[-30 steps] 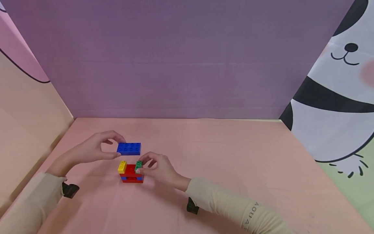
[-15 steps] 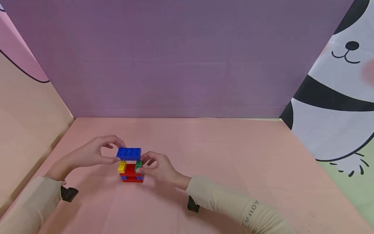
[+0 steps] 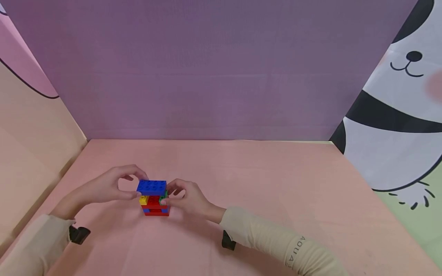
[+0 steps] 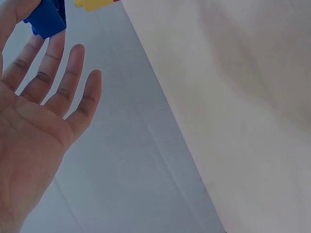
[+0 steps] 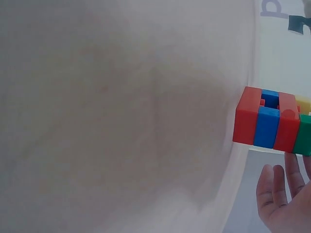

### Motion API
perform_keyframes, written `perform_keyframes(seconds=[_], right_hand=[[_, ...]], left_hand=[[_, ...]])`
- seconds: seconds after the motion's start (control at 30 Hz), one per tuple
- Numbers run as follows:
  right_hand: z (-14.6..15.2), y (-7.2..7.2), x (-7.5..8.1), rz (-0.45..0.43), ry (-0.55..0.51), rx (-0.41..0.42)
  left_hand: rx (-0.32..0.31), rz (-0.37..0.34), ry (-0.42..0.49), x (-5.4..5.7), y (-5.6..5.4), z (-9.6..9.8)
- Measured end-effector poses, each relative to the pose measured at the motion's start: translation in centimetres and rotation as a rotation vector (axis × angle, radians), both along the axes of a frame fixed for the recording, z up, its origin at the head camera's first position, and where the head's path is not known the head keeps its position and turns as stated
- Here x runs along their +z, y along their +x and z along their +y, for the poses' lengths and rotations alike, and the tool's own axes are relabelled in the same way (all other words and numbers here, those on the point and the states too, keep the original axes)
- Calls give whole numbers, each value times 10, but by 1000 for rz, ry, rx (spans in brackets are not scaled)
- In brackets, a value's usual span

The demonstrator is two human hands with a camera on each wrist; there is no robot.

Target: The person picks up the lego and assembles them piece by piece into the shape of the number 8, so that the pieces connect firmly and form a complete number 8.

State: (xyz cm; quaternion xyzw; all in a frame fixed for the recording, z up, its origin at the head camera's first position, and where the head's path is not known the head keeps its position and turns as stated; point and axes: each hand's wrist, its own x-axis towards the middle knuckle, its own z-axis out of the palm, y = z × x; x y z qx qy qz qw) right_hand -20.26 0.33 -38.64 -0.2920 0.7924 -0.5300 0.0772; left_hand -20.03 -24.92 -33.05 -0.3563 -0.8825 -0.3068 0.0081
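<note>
In the head view my left hand pinches the left end of a blue toy building brick between thumb and fingers. This brick hangs studs up over a small stack. A gap shows in the left wrist view between the blue brick and the yellow brick. On the stack's top left sits the yellow brick, partly covered. My right hand pinches the green brick at the top right. Beneath them, a red brick rests on blue pieces and another red brick.
The stack stands on a pink tabletop, left of its middle. A purple wall rises behind. A beige panel borders the left side, and a panel with a printed panda borders the right.
My left hand has lowered the blue brick toward the stack, so it now hides part of the yellow and green bricks. My right hand has stayed at the green brick.
</note>
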Motion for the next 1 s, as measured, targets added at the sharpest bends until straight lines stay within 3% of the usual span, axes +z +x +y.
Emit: perform_keyframes(seconds=[0.47, 0.8, 1.0], right_hand=[[0, -3, -3, 16, -4, 0], [2, -1, 1, -33, 9, 18], [2, -2, 0, -14, 21, 24]], left_hand=[[2, -17, -3, -9, 1, 0], [15, -23, -10, -10, 3, -1], [5, -40, 3, -11, 3, 0]])
